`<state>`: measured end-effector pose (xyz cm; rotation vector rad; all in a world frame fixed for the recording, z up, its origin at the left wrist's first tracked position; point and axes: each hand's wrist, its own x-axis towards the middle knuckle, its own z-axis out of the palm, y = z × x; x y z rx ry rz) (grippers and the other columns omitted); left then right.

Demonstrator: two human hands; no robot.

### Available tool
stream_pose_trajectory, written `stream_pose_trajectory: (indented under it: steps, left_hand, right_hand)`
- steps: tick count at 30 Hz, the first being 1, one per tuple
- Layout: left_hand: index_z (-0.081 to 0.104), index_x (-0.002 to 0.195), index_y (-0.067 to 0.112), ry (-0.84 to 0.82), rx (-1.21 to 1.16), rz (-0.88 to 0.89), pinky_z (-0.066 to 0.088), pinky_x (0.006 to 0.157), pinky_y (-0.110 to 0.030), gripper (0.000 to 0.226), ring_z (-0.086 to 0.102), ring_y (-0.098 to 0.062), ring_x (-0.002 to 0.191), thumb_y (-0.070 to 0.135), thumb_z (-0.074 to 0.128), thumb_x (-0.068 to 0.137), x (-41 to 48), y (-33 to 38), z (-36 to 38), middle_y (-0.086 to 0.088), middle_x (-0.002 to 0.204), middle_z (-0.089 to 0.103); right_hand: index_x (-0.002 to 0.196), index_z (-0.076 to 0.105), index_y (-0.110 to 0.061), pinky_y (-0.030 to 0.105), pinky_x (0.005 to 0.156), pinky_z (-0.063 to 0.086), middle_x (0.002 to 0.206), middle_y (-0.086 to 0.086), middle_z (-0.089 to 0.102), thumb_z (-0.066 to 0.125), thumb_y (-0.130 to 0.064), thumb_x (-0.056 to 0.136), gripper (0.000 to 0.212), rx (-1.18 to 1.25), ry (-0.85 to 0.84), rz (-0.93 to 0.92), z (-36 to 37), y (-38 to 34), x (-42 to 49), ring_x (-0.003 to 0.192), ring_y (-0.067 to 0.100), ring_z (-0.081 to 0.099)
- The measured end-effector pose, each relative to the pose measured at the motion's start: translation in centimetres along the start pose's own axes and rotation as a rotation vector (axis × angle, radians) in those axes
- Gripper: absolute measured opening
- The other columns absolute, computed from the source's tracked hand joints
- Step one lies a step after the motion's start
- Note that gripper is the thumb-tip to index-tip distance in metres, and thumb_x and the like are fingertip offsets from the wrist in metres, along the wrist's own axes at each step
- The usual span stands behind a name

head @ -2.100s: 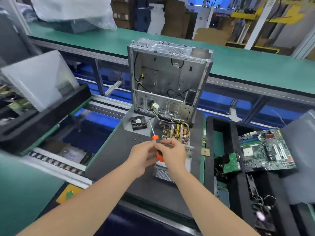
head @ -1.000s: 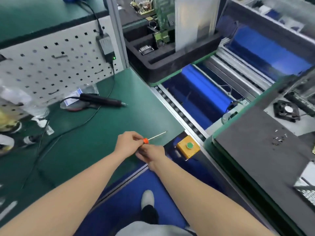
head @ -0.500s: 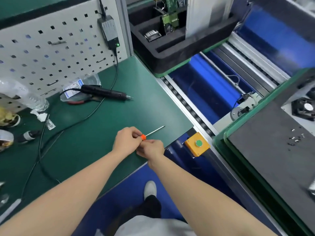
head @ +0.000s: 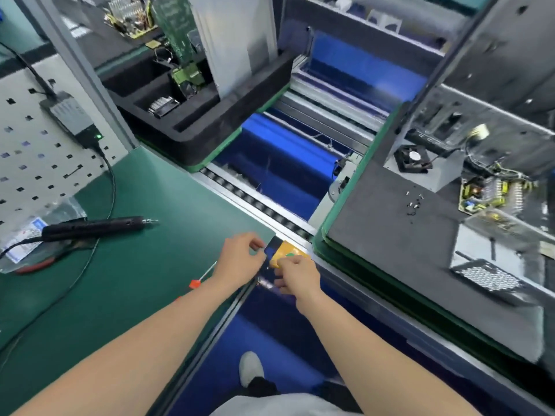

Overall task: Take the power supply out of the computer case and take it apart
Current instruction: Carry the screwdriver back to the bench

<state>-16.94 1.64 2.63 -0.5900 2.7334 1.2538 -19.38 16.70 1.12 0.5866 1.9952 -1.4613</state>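
We are hovering left hand [head: 240, 261] over green desk [head: 135, 265] edge, fingers loosely curled, holding nothing. Thin orange-handled screwdriver [head: 194, 284] is lying on desk at 8 o'clock of it. Right hand [head: 295, 276] is hanging just at 6 o'clock of yellow button box [head: 277, 253], fingers curled; we cannot tell whether gripping anything. Opened yellow-green power supply board [head: 492, 193] is sitting on dark grey mat [head: 390, 235] at 2 o'clock of hands, near silver computer case [head: 495, 85].

The left forearm [head: 144, 334] and right forearm [head: 360, 334] reach forward from the near edge and converge. The left hand [head: 240, 261] is palm-down with its fingers loosely curled, gripping nothing visible. The right hand [head: 295, 273], just beside it, has its fingers curled under; blur hides any grasp.
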Motion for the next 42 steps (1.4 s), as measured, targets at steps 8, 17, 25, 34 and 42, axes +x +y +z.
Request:
stream_pose_trajectory:
  steps: [8,17,25,34,42]
  left_hand:
    - [0.068,0.113,0.019,-0.196,-0.016,-0.129,0.041,0.078,-0.018,0.026,0.062,-0.013,0.094,0.031,0.075,0.091,1.2,2.7,4.3,0.001,0.101,0.071]
    - [0.077,0.083,0.020,-0.173,-0.042,-0.241,0.057,0.088,-0.033,0.005,0.070,-0.024,0.099,0.017,0.080,0.085,2.3,3.5,5.5,0.002,0.095,0.074]
    - [0.074,0.063,0.022,-0.174,-0.065,-0.297,0.061,0.079,-0.035,0.022,0.071,-0.024,0.086,0.006,0.078,0.078,3.1,3.6,5.2,0.004,0.073,0.072]
    - [0.075,0.068,0.019,-0.173,-0.108,-0.287,0.063,0.083,-0.046,0.015,0.073,-0.030,0.087,0.007,0.077,0.077,3.1,3.7,5.4,-0.006,0.083,0.076]
    - [0.073,0.088,0.022,-0.081,-0.091,-0.253,0.055,0.082,-0.032,0.017,0.069,-0.020,0.090,0.007,0.074,0.080,1.7,5.0,7.3,0.004,0.085,0.071]
  right_hand:
    - [0.091,0.075,-0.009,0.029,0.057,0.056,0.074,0.006,0.071,0.064,-0.021,0.088,0.016,0.026,0.123,0.062,-3.7,0.5,1.4,0.060,0.019,0.065]
    - [0.096,0.074,-0.001,0.042,0.072,0.064,0.094,0.018,0.076,0.076,-0.022,0.081,0.026,-0.061,0.146,0.097,-3.6,0.0,2.4,0.070,0.024,0.067]
    - [0.094,0.068,-0.006,0.033,0.061,0.060,0.094,0.011,0.071,0.084,-0.039,0.068,0.045,-0.224,0.173,0.109,-2.4,-1.3,2.6,0.080,0.029,0.073]
    - [0.081,0.066,-0.009,0.043,0.071,0.065,0.087,0.008,0.069,0.080,-0.033,0.073,0.029,-0.140,0.165,0.108,-2.6,-0.7,2.9,0.074,0.024,0.069]
    - [0.090,0.073,-0.020,0.032,0.071,0.057,0.097,-0.002,0.074,0.074,-0.024,0.081,0.011,-0.104,0.073,-0.015,-7.1,2.0,1.5,0.089,0.018,0.073]
